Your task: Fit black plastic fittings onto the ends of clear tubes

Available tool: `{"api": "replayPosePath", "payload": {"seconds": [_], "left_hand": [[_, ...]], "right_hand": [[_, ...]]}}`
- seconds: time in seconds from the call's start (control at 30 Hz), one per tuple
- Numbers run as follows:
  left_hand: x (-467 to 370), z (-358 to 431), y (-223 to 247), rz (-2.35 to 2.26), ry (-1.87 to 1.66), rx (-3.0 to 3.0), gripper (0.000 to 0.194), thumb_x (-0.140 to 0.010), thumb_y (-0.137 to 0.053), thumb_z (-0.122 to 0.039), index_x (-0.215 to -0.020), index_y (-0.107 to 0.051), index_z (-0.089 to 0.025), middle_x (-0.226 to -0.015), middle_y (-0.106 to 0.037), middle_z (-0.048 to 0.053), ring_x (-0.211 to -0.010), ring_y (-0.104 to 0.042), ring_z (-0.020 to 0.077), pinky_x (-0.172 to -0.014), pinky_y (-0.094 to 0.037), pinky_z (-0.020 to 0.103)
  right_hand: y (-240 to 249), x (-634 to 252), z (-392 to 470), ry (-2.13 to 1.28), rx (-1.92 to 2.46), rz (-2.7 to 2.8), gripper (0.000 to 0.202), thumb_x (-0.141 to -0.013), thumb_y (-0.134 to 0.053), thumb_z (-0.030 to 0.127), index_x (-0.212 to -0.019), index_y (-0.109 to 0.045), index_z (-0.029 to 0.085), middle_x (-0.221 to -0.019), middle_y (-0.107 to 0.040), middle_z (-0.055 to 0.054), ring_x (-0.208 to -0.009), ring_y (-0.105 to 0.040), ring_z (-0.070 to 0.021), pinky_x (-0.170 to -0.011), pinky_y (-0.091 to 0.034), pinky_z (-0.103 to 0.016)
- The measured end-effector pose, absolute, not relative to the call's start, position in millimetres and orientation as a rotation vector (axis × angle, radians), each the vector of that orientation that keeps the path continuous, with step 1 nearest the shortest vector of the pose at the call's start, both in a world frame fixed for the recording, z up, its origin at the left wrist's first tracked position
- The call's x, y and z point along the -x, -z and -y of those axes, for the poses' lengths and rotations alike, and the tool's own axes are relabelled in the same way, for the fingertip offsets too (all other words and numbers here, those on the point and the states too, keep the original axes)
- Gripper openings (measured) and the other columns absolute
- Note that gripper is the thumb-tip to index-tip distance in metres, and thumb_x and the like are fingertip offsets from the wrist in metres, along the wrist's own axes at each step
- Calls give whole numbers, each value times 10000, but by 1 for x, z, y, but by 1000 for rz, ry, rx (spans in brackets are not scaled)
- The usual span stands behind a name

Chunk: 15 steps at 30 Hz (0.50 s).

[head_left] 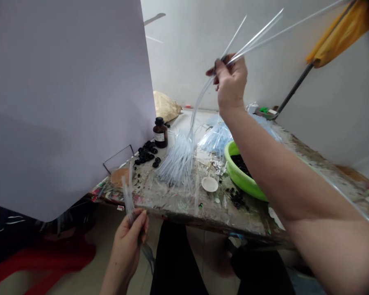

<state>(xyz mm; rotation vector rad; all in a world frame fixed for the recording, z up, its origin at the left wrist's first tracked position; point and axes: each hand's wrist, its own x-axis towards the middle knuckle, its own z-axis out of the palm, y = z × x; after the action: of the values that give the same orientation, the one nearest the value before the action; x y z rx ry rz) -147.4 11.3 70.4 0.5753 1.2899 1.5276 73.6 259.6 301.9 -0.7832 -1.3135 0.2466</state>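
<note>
My left hand [129,237], low in front of the table edge, is closed around a small bundle of clear plastic tubes [128,198]; their ends stick up, and other lengths hang below the fist. Raised high above the table, my right hand [233,82] pinches several long clear tubes [198,100]. These fan out toward the upper right and curve down to a heap of pale tubes [178,162] on the table. Beyond lies a bluish heap of tubes [217,137], partly behind my right forearm.
A green basin [246,186] of small black parts stands under my right forearm. Black caps [146,153] lie by a brown bottle [160,133]. A small white dish [209,184] sits near the front edge. A grey panel [67,102] blocks the left; a red stool [49,258] stands below.
</note>
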Motion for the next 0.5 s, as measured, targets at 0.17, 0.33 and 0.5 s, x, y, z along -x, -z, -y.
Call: {"api": "replayPosePath", "payload": {"seconds": [0.17,0.33,0.5], "left_hand": [[170,-9,-102,-1249,-1664,-676,354,-595,-822,-285,-842,-594,-176,-558,-566,-51,-444,-443,71,-396,-345,160],[177,2,-114,-1321,-1586,-786,298,-665,-774,-324,-841,-587,-173,-578,-576,-48,-420,-425,58,-385,-309,156],[147,12,-108,-1318,-1367,-828,298,-693,-754,-361,-842,-616,-143,-614,-569,-28,-450,-434,59,-380,-274,156]], "right_hand": [[-326,-70,-170,-705,574,1346,157,-964,-325,181,-821,-347,242,-667,-539,104,-507,-455,-14,-535,-299,-198],[-270,-66,-91,-1103,391,1505,44,-906,-509,168,-938,-486,190,-718,-585,85,-644,-573,-51,-577,-388,-194],[-156,-56,-36,-1321,776,1718,116,-906,-517,249,-808,-528,188,-685,-574,36,-665,-553,-105,-665,-431,-252]]}}
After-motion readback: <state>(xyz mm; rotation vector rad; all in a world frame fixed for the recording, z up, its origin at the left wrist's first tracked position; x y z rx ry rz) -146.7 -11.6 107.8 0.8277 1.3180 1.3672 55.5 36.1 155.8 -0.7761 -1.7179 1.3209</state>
